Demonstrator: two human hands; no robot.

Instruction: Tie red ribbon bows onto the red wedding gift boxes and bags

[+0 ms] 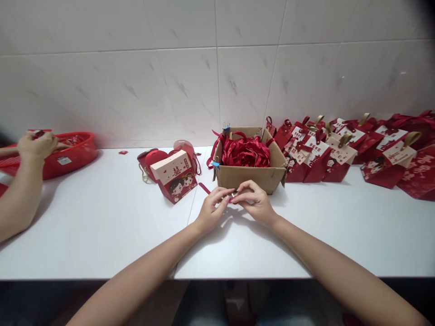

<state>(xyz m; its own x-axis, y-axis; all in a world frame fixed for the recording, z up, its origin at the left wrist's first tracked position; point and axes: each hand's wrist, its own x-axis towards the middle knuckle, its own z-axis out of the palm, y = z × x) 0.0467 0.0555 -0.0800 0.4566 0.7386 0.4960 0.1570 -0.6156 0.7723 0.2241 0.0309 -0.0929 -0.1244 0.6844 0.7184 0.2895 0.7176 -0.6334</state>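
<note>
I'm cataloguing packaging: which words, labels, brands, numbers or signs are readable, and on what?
"囍" (apparently, slightly blurred): flap of the portrait box.
Smaller print there: too small.
Characters on the right-hand boxes: too blurred.
Pale script on the far-right box: too blurred.
Sticker on the basin: too small.
Strip: no text visible.

At left, a hand could pass between the red basin and the printed gift box. The left hand, right hand and cardboard box block the middle; crowded red boxes bar the far right.
</note>
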